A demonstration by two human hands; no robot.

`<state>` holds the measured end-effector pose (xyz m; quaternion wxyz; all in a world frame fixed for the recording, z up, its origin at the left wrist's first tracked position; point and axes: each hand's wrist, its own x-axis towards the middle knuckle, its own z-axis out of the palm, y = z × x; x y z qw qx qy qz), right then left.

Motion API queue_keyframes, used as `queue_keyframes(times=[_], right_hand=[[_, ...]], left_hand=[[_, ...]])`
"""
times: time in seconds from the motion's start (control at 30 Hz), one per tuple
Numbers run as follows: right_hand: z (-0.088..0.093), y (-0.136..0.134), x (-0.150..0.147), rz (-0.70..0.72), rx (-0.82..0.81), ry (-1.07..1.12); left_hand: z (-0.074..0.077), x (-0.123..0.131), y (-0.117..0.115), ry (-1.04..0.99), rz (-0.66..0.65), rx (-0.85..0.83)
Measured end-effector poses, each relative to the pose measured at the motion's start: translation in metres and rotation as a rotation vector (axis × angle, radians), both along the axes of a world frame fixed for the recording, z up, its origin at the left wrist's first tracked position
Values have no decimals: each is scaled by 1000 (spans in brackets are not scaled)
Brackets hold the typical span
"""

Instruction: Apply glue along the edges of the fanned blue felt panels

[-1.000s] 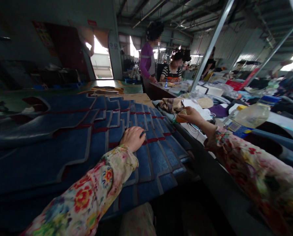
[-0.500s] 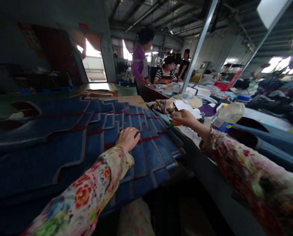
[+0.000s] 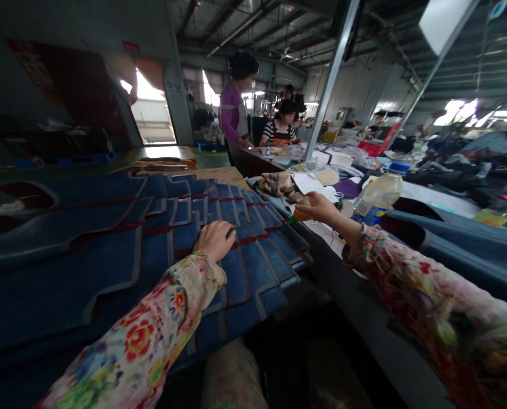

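My left hand [image 3: 214,240] rests palm down on overlapping blue panels [image 3: 112,258] with grey edges and dark red strips between them. Its fingers look curled, and a small dark thing [image 3: 230,232] shows at the fingertips; I cannot make out what it is. Off the panels' right edge, my right hand [image 3: 319,207] is closed around a small orange-yellow container [image 3: 303,213] with a green end [image 3: 290,219] pointing toward the panels. The fingers hide part of the container.
A clear bottle with a blue cap [image 3: 378,196] stands beyond my right wrist. Papers [image 3: 308,183], cloth [image 3: 274,183] and more blue pieces [image 3: 461,233] crowd the right bench. A metal post [image 3: 330,85] rises behind. People, one in a purple top [image 3: 233,111], are at a farther table.
The view has turned slightly to the right, and another person appears at the far right edge. Both hands keep nearly the same place and hold.
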<state>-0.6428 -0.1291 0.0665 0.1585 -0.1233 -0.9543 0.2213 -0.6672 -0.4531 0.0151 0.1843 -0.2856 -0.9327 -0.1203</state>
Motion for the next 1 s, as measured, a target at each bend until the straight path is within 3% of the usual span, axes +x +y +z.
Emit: queue_keyframes(times=[0.47, 1.0], right_hand=[[11, -2, 28, -40, 0, -36], [3, 7, 62, -46, -30, 15]], left_hand=[[1, -1, 0, -8, -11, -14], [1, 0, -1, 11, -11, -34]])
